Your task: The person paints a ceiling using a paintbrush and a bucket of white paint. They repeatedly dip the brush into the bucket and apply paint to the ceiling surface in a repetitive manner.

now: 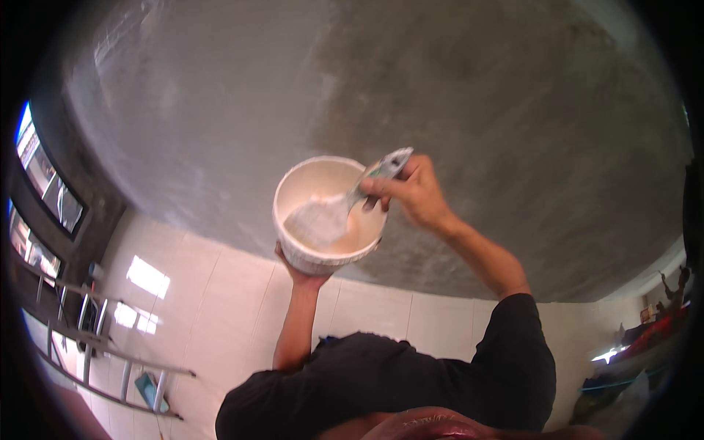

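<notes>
The bucket (323, 262) sits right on my left hand (309, 279), which is tucked under its base. The paintbrush (351, 198) leans in over the bucket's right side: broad, pale-coated head down inside, handle sticking up past the rim into my right hand (419, 192). Can't really tell how deep the bristles are in the pale paint (359, 235).

Headcount: one bucket, one brush, one ladder (126, 374) off to the lower left of the bucket, one teal tray-looking thing (147, 389) by its rungs, and two windows (48, 176) way out left of the bucket. Behind the bucket there's one big grey wall (440, 88), lighter left of it and darker right.

Grip-wise, my right is closed on the brush handle, thumb and fingers pinching it just above the bucket's rim. My left is cupped against the bucket's underside, holding it up, but the bucket hides most of those fingers, so no clue how spread they are.
</notes>
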`<action>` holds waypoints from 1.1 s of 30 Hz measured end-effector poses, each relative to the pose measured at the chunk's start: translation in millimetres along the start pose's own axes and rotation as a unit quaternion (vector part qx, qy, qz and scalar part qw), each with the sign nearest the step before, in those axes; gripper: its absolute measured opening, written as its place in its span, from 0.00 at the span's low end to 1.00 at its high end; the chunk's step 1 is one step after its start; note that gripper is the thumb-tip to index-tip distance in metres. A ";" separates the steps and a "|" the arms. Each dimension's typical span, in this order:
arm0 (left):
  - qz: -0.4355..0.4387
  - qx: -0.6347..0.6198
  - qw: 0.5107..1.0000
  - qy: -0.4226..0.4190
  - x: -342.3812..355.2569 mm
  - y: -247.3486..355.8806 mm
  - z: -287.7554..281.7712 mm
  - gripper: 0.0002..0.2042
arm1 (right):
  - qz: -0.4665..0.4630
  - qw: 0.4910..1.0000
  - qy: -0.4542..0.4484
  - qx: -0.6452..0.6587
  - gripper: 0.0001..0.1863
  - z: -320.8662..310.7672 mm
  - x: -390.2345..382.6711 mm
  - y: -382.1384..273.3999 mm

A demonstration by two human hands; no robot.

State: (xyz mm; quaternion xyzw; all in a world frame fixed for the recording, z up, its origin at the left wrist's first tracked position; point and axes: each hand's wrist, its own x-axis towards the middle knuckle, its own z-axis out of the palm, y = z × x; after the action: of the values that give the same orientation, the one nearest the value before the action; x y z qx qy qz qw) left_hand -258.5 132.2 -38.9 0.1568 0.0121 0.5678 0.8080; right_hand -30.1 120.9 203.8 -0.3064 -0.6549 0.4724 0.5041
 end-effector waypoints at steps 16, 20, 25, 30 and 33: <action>0.004 -0.003 0.997 0.074 -0.5 3.3 14.5 0.50 | -0.079 0.992 0.044 -0.085 0.07 -2.2 -1.3 -9.1; 0.032 0.036 0.994 0.098 -2.5 -1.6 22.7 0.50 | 0.029 1.000 0.000 -0.005 0.07 -1.7 -4.9 -8.0; 0.029 -0.008 0.999 0.042 2.7 -0.7 12.2 0.49 | 0.040 0.997 0.018 0.057 0.07 -7.1 2.8 -0.7; 0.015 -0.037 0.999 0.004 2.7 -1.8 9.3 0.48 | -0.133 0.986 0.096 0.043 0.07 -36.3 42.2 -46.3; 0.040 -0.032 0.999 -0.015 -1.4 -2.9 13.2 0.52 | -0.281 0.946 0.160 0.004 0.07 -71.3 100.4 -90.0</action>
State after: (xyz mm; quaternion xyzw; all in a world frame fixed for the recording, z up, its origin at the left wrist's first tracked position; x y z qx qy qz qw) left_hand -253.7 126.8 -27.3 0.1394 -0.0248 0.5973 0.7894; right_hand 13.9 198.1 327.8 -0.1797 -0.6234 0.2588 0.7156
